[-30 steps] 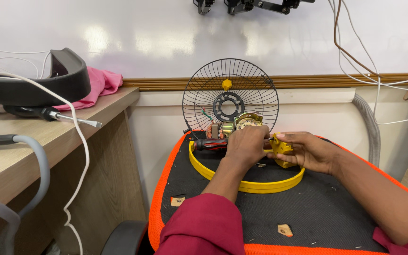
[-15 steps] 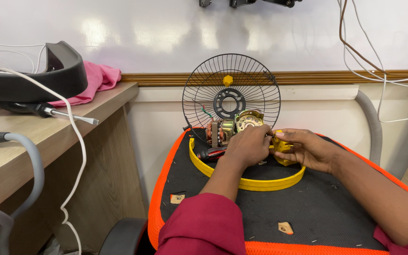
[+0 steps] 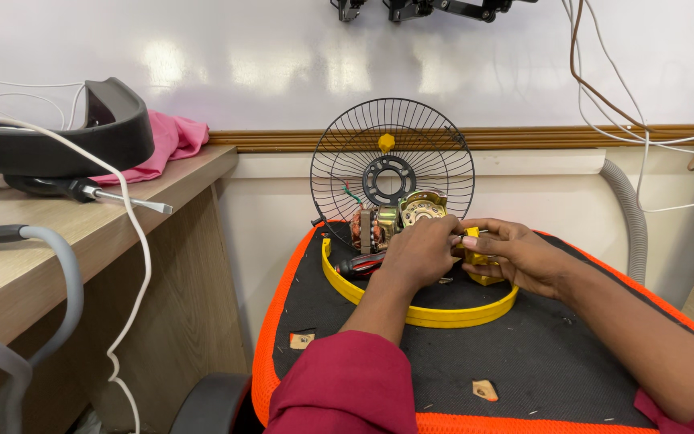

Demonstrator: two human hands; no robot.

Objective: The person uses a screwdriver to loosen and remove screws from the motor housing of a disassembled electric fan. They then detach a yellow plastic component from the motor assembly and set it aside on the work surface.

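Note:
My left hand (image 3: pixel 419 253) and my right hand (image 3: pixel 516 253) meet over a small yellow plastic part (image 3: pixel 475 245), and both pinch it. Just behind them stands a fan motor (image 3: pixel 395 221) with copper windings and a brass gear housing. A black wire fan guard (image 3: pixel 393 165) stands upright behind the motor, leaning toward the wall. A yellow plastic ring (image 3: pixel 427 309) lies flat under my hands. A red-and-black screwdriver handle (image 3: pixel 359 265) lies inside the ring, left of my left hand.
Everything rests on a black seat with an orange rim (image 3: pixel 283 281). Small wooden chips (image 3: pixel 485 391) lie on it. To the left a wooden desk (image 3: pixel 122 225) holds a screwdriver (image 3: pixel 114 195), pink cloth (image 3: pixel 174 137), black curved case (image 3: pixel 82 141) and cables. A grey hose (image 3: pixel 628 209) hangs at right.
The view has shifted slightly; my hands stay together on the yellow part beside the motor with only small finger movement.

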